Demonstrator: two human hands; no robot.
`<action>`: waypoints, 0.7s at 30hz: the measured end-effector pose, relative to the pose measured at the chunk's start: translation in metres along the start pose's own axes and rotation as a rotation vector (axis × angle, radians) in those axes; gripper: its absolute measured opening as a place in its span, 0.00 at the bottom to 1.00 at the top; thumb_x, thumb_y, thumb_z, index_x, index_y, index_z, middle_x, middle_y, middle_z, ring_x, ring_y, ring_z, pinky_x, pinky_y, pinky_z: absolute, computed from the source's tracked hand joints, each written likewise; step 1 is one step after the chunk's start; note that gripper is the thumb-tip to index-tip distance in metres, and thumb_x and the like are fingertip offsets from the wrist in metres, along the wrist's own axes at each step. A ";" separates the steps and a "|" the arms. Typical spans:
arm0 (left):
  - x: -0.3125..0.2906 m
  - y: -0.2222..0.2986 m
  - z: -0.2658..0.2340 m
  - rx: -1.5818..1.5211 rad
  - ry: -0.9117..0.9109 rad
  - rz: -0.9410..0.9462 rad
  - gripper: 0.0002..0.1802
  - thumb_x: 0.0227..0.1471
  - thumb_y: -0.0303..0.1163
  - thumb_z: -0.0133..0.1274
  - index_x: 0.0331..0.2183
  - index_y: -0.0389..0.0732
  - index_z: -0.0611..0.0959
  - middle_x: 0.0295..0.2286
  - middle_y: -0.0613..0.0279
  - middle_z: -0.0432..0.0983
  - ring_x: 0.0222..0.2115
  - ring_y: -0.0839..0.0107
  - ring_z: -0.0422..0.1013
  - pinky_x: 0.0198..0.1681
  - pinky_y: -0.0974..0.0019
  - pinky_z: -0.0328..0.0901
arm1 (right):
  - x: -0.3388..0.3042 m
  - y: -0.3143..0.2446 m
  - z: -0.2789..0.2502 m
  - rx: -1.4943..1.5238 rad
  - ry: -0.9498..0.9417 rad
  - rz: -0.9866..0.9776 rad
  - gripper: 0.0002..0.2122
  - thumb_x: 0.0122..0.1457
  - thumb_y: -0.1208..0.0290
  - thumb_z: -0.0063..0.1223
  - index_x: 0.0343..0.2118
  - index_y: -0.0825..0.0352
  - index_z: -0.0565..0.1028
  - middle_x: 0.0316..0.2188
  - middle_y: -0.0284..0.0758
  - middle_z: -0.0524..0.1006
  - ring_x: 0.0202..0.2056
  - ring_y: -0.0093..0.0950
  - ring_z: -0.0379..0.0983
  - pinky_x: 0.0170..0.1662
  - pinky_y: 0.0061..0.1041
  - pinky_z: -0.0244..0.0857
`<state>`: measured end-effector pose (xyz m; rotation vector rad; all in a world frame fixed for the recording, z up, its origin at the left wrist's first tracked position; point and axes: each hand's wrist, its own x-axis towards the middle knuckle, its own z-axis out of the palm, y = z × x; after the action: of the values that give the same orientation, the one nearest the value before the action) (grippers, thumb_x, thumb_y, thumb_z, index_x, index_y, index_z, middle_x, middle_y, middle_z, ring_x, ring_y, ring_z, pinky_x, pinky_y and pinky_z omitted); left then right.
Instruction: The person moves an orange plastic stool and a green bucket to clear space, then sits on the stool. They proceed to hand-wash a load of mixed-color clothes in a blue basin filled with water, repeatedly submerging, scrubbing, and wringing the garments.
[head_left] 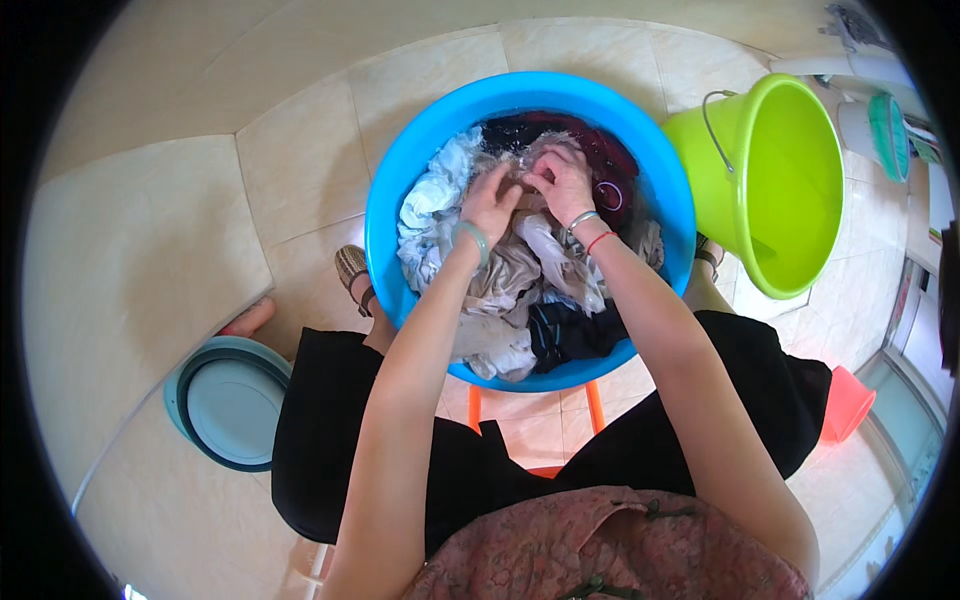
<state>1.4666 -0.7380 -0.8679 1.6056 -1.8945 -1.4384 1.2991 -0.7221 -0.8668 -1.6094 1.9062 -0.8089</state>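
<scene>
A large round blue basin stands between my knees, filled with water and wet laundry. Near its far side my left hand and my right hand work close together, fingers curled into a thin pale beige cloth at the water's surface. Some fingertips are hidden in the wet folds. Light blue clothing lies along the basin's left side, and dark red clothing at the far right. Crumpled beige clothes fill the middle, with a black garment nearer to me.
A lime-green bucket with a wire handle is right of the basin. On the left sits a grey-green round tub beside the wall. Orange stool legs show under the basin. A small coral-red container is beyond my right knee.
</scene>
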 end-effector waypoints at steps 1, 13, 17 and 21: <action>-0.008 -0.015 0.005 -0.237 0.110 -0.062 0.30 0.56 0.44 0.49 0.55 0.39 0.66 0.51 0.52 0.67 0.52 0.56 0.64 0.57 0.61 0.54 | -0.006 -0.012 -0.001 0.106 0.018 0.026 0.09 0.44 0.70 0.63 0.26 0.63 0.74 0.35 0.35 0.76 0.42 0.37 0.68 0.46 0.35 0.61; -0.081 0.120 -0.027 -1.599 -0.068 -0.625 0.47 0.47 0.62 0.52 0.56 0.37 0.61 0.55 0.48 0.58 0.55 0.57 0.57 0.54 0.47 0.58 | -0.067 -0.118 -0.114 0.869 0.112 0.209 0.07 0.58 0.71 0.54 0.30 0.65 0.67 0.23 0.22 0.64 0.24 0.11 0.57 0.27 0.13 0.53; -0.085 0.118 -0.031 -1.741 -0.291 -0.423 0.21 0.59 0.43 0.42 0.48 0.39 0.71 0.45 0.58 0.72 0.45 0.62 0.70 0.51 0.56 0.63 | -0.085 -0.146 -0.134 0.834 0.115 0.165 0.07 0.58 0.72 0.54 0.30 0.65 0.67 0.23 0.22 0.64 0.25 0.12 0.58 0.27 0.13 0.54; -0.100 0.132 -0.019 -1.519 -0.004 -0.591 0.18 0.61 0.34 0.35 0.49 0.39 0.70 0.48 0.56 0.70 0.47 0.62 0.69 0.54 0.55 0.61 | -0.081 -0.144 -0.141 0.882 0.270 0.269 0.06 0.59 0.69 0.53 0.32 0.64 0.69 0.27 0.23 0.69 0.29 0.12 0.61 0.33 0.13 0.57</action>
<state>1.4376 -0.6763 -0.7162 1.1991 0.0894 -2.1399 1.3099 -0.6432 -0.6653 -0.7184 1.5163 -1.5146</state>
